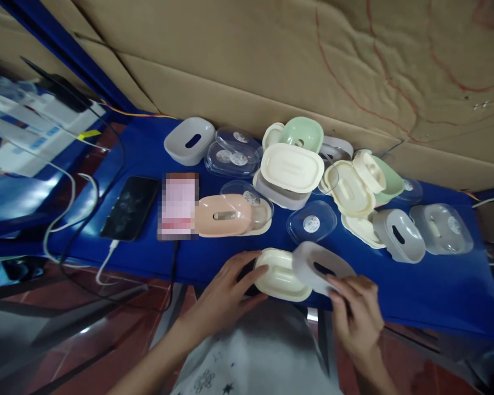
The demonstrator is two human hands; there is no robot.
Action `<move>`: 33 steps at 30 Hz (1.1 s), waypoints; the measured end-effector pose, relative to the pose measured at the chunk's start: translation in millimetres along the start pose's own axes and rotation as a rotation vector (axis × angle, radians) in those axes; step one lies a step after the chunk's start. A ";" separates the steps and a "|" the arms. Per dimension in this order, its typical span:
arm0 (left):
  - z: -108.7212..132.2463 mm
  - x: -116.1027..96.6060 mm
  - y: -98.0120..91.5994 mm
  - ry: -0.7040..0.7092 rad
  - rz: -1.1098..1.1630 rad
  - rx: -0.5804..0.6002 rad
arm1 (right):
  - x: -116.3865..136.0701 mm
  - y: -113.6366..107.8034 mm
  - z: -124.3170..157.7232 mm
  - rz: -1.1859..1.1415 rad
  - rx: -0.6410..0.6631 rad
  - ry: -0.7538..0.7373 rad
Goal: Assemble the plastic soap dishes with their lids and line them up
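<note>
My left hand [227, 291] rests at the near edge of the blue table [428, 285], its fingers curled around the left end of a cream oval tray [280, 274]. My right hand [356, 312] grips a grey oval shell [319, 266] with a slot in it, held tilted over the cream tray's right end. Just beyond lie a clear lid with a round sticker [312, 221] and a pink slotted shell [222, 215] sitting on a cream base.
Farther back lie several more soap-box parts: a grey shell [189, 140], clear lids [233, 152], a cream tray stack [291, 167], green shells [301, 133], grey pieces [399, 235]. A black phone [129, 207] on a white cable lies left. Cardboard [271, 66] stands behind.
</note>
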State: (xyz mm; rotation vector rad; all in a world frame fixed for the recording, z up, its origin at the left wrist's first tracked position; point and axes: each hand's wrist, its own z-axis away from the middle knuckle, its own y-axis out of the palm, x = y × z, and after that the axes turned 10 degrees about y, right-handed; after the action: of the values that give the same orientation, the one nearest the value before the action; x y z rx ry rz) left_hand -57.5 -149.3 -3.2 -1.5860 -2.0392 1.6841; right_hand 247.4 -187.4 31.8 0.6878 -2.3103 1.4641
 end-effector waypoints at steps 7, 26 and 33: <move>-6.9 0.4 1.1 0.144 -0.077 -0.013 | 22.7 37.9 11.2 -0.049 0.134 -0.145; -10.9 6.5 -5.3 0.226 -0.090 0.066 | -5.9 35.3 -0.6 0.034 0.398 -0.361; -4.9 2.4 -13.4 0.102 0.066 0.095 | -53.2 26.2 -46.3 0.223 0.340 -0.068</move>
State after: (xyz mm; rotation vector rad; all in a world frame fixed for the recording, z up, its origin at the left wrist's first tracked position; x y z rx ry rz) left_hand -64.5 -142.6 7.5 -1.6889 -1.8504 1.6572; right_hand 277.8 -124.1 4.9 0.5866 -2.2697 1.9937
